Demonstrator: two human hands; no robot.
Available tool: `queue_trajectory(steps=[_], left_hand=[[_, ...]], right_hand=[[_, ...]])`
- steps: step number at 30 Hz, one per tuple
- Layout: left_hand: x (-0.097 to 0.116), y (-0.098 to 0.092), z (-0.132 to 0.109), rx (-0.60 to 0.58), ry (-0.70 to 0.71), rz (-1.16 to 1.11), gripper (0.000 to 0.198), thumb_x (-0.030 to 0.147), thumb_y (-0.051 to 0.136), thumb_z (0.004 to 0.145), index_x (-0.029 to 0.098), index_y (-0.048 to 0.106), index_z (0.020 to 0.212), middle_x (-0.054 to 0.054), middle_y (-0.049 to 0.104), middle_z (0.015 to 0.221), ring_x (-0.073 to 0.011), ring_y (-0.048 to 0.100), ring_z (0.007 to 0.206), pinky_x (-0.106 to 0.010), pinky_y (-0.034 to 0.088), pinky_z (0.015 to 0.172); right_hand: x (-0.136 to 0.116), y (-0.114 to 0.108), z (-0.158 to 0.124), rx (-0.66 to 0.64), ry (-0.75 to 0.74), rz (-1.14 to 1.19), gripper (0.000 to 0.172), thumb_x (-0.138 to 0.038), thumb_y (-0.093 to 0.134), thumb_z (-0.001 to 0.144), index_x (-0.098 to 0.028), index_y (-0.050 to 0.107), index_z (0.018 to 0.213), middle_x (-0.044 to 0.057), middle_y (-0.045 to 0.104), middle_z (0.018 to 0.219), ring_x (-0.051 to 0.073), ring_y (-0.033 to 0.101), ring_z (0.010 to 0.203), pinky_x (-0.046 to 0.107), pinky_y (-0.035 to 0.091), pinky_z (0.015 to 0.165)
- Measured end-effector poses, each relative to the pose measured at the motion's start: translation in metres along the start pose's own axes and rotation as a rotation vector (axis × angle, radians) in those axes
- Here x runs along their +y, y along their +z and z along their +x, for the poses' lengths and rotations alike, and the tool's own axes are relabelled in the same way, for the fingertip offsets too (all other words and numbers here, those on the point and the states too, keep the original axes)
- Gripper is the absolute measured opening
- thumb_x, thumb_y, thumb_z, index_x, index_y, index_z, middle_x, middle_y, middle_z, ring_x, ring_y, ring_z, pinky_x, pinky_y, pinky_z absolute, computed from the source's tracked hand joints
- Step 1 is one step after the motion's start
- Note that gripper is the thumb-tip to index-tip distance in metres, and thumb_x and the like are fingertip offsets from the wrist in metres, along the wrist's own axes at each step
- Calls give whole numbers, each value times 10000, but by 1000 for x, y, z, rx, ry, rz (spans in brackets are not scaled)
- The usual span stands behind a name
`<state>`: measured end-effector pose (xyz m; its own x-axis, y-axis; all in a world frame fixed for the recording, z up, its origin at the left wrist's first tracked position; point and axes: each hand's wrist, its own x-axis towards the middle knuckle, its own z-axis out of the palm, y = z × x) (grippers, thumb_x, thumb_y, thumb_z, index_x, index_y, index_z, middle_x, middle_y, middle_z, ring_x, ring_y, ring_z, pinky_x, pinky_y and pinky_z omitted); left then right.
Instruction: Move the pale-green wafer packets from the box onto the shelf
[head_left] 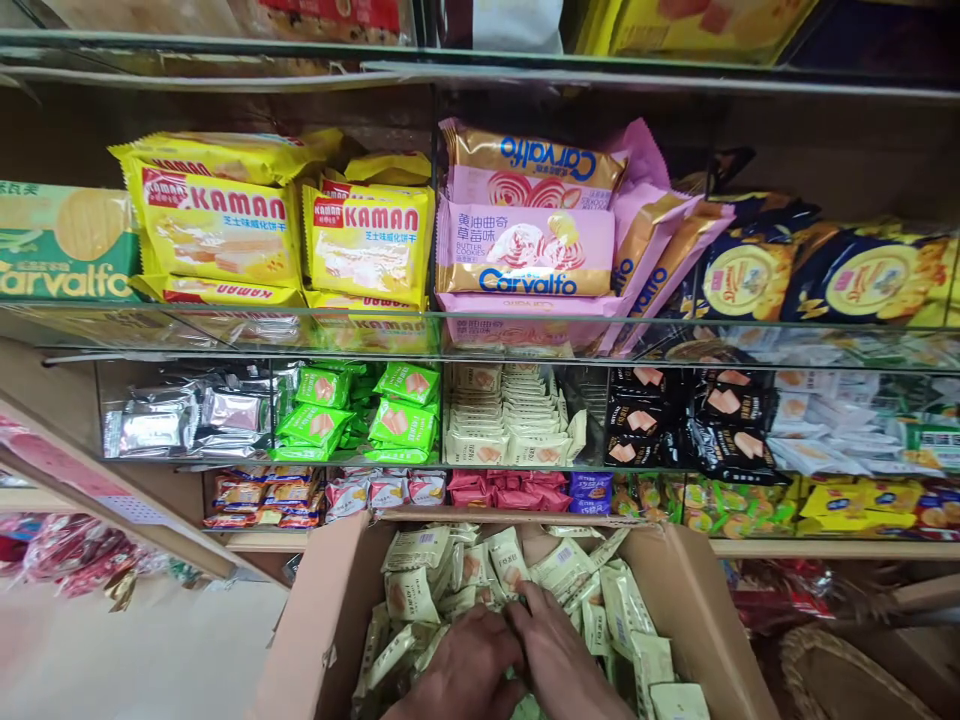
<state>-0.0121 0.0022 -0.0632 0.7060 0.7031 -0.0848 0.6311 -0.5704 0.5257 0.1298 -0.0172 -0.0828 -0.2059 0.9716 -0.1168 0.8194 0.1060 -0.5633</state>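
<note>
An open cardboard box (300, 610) stands in front of me, heaped with small cream-coloured snack packets (416, 548). My left hand (472, 660) is in the box with its fingers curled down among the packets; what they close on is hidden. Right beside it, touching, my right hand (559, 650) bends its fingers inward at the lower end of an upright packet (510, 560). Whether that packet is in its grasp cannot be made out. On the shelf behind the box, matching cream packets (480, 440) stand in tight rows inside a clear compartment.
Green packets (322, 420) and silver packets (154, 425) lie left of the cream rows, black packets (720, 400) to the right. Above, a glass shelf (525, 335) bears yellow wafer packs (367, 240) and pink cookie packs (525, 250). A woven basket (840, 670) is at lower right.
</note>
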Motion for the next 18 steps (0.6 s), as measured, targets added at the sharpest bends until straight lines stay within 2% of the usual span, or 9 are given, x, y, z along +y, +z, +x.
queue_trajectory(steps=[5, 10, 14, 18], left_hand=[[-3, 2, 3, -68, 19, 43, 190, 152, 635, 598, 191, 636, 784, -51, 632, 838, -218, 539, 837, -313, 412, 780], [-7, 7, 7, -4, 0, -12, 157, 110, 577, 616, 176, 628, 749, -61, 632, 796, -220, 551, 814, -323, 427, 755], [0, 0, 6, 144, -60, -195, 143, 77, 490, 673, 163, 594, 721, -62, 613, 759, -183, 563, 742, -288, 452, 690], [8, -15, 1, 352, -27, -459, 251, 117, 485, 732, 189, 548, 965, -76, 596, 973, -193, 533, 934, -318, 422, 833]], right_hand=[[-5, -1, 1, -69, 68, -181, 345, -12, 336, 736, -162, 605, 891, 92, 563, 987, 209, 480, 949, 301, 338, 836], [-9, -7, 3, -112, 67, -199, 364, -2, 336, 733, -145, 602, 936, 104, 567, 1010, 218, 481, 958, 297, 330, 839], [-5, -6, 1, -128, 12, -139, 384, 9, 310, 741, -154, 621, 896, 82, 598, 930, 195, 495, 905, 281, 321, 820], [-1, -26, -5, -36, -41, -121, 255, -59, 397, 739, -170, 618, 799, 62, 589, 903, 212, 471, 904, 305, 318, 785]])
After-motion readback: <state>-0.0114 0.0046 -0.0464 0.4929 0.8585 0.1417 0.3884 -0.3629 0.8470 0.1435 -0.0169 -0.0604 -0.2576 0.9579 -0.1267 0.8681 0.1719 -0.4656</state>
